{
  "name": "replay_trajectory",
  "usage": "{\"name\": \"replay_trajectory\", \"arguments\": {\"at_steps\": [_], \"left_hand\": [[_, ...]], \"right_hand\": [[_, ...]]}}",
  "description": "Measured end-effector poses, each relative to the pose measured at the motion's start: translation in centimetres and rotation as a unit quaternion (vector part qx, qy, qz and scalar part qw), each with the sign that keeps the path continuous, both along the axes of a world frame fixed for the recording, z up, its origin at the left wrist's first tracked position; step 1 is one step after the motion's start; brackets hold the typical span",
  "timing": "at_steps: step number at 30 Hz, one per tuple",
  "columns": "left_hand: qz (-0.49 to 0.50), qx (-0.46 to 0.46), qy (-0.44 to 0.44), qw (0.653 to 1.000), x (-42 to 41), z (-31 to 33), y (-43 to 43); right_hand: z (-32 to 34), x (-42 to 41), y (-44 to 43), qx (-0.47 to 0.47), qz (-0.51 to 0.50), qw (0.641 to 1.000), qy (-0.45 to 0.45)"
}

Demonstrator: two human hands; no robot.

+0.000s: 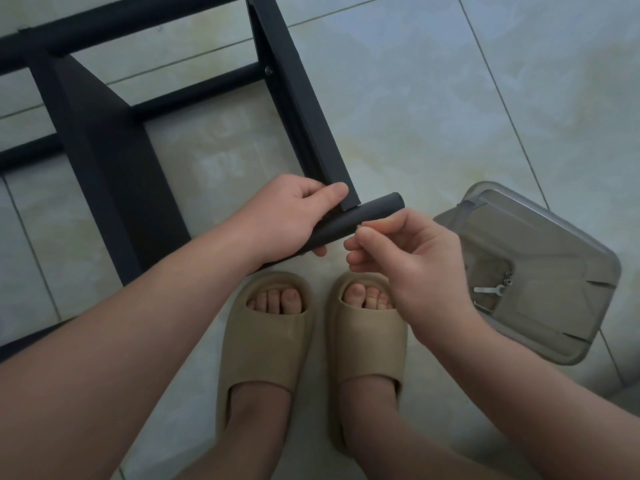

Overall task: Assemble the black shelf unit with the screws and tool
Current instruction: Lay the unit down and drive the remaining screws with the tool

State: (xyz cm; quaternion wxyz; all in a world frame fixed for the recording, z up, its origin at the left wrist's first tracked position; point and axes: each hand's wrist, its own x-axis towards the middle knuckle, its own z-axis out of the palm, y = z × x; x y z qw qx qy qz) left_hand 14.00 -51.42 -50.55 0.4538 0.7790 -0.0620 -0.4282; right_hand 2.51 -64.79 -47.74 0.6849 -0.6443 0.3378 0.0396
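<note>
Frame [104, 150] left, container [547, 237] right — tiles [415, 116] between.

Left hand [294, 216]: gripping the black tube [370, 213], thumb lying on the lower end of the angled post [304, 109].
Right hand [408, 258]: pinching a small screw [359, 228] between thumb and forefinger, holding it against the tube's side.
Tube: lying across the post's end, touching it.
Shelf frame [104, 161]: lying on the tiled floor [450, 98], upper left.
Clear container [554, 216]: sitting on the floor at right, holding a flat wrench [488, 290] and loose screws [507, 277].
Feet: standing in beige slippers [266, 341] beneath both hands.
</note>
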Motion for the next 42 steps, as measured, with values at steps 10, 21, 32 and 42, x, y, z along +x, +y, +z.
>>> {"name": "replay_trajectory", "arguments": {"at_steps": [10, 21, 32, 42], "left_hand": [[0.001, 0.001, -0.005, 1.0, 0.0, 0.1, 0.0], [0.006, -0.019, 0.005, 1.0, 0.0, -0.2, 0.0], [0.011, -0.028, 0.012, 0.999, 0.0, -0.5, 0.0], [0.012, -0.023, 0.014, 1.0, 0.0, -0.2, 0.0]], "right_hand": [[-1.1, -0.1, -1.2, -0.051, 0.062, 0.996, -0.04], [-0.7, -0.4, -1.1, -0.027, 0.045, 0.998, -0.038], [-0.7, -0.8, -0.6, -0.118, 0.07, 0.99, -0.031], [-0.3, 0.6, -0.8, -0.026, 0.036, 0.999, 0.007]]}}
